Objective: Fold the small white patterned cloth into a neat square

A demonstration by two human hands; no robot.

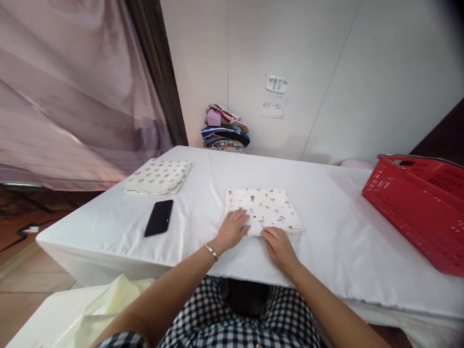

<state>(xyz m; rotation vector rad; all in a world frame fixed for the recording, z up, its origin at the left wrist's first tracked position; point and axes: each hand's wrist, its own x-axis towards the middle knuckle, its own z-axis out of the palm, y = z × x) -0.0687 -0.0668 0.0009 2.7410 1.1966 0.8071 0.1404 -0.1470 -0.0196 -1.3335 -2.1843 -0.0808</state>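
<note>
A folded white cloth [270, 205] printed with small palms, flamingos and other motifs lies flat in the middle of the table. My left hand [234, 229], with a silver bracelet at the wrist, rests on its near left corner, fingers laid along the fabric. Bent fingers of my right hand [279, 244] are closed at the near edge, right of the left hand; the thumb is mostly hidden. Farther left sits another folded white cloth [159, 176] with a grey-green print.
A black phone [158, 218] lies left of my hands on the white-covered table [203, 179]. At the right stands a red plastic basket [409, 217]. A stack of folded fabrics [225, 130] is behind the far edge, by the wall. Pale yellow material [112, 304] lies on a white surface at lower left.
</note>
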